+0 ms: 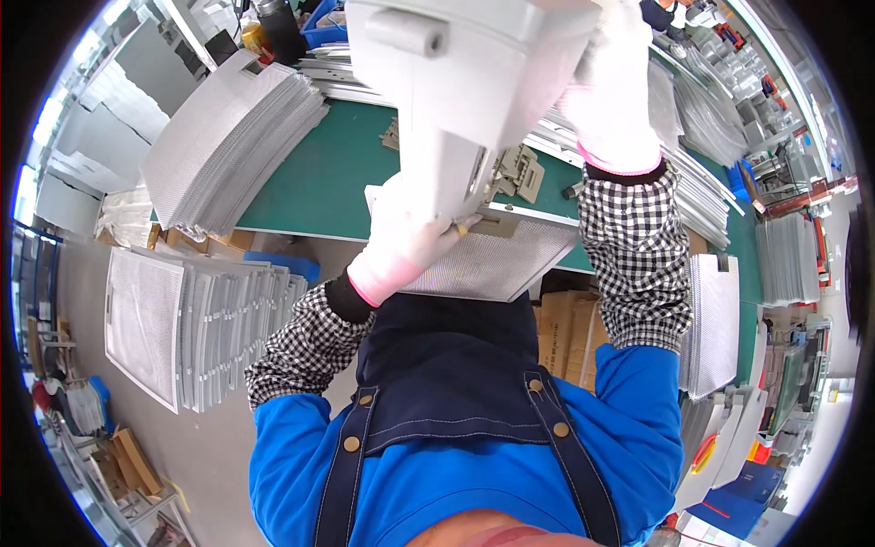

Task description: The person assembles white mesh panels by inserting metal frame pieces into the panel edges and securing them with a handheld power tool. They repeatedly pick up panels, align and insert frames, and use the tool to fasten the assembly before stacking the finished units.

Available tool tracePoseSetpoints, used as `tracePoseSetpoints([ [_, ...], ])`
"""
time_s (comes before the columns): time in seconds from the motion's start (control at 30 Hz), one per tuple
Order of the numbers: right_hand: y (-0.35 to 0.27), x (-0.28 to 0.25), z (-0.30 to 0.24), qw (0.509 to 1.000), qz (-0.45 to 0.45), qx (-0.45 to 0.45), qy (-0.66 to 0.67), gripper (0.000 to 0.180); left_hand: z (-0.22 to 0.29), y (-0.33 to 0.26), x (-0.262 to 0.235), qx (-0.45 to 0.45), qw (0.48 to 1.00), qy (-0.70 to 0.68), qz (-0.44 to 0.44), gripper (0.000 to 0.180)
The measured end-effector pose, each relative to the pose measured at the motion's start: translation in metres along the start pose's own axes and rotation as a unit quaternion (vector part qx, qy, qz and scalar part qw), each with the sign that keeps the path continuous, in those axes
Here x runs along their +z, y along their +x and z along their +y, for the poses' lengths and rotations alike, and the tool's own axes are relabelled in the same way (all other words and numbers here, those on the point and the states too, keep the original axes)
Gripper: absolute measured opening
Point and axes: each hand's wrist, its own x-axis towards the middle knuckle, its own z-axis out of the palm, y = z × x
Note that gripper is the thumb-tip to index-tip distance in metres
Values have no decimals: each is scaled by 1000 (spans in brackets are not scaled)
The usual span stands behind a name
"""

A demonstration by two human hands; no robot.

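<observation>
two gloved hands were on a large pale grey handheld tool [460, 82] raised above the near edge of the green desk [319, 182]. left hand [410, 232], in a white glove with a pink cuff, was closed around the tool's lower grip. right hand [612, 87], gloved the same way, was clamped on the tool's upper right side, well above the desk. both forearms wore black-and-white checked sleeves over blue.

directly under the tool lay one mesh filter panel [492, 260] with a metal frame, resting on the near edge of the desk and overhanging it toward the person. the tool's lower end stood at the panel's far edge, beside a small beige latch piece [497, 225]; contact could not be confirmed. loose beige latch parts [519, 169] sat on the desk just beyond the panel.

a fanned stack of mesh sheets [228, 137] lay at the desk's left end, overhanging the left near corner. framed panels stood on edge in a row [210, 324] on the floor left of the person. more panels [711, 324] stood at the right, beside cardboard boxes [565, 333] under the desk. long metal strips [702, 196] were piled along the desk's right side.
</observation>
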Motion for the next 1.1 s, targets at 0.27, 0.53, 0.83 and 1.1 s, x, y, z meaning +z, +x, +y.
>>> tracePoseSetpoints([
  [0.27, -34, 0, 5, 999, -23, 15, -22, 23, -35, -23, 41, 157, 985, 62, 30, 17],
  [0.53, -40, 0, 13, 1000, 4, 7, -28, 32, -17, -27, 12, 102, 987, 94, -75, 39],
  [0.83, -3, -39, 17, 996, 78, -27, -25, 31, -22, -1, 2, -160, 935, -199, 247, 47],
  [1.1, 28, -209, 40, 862, -2, -154, -483, 58, -68, -91, -7, -375, 908, -154, 106, 34],
])
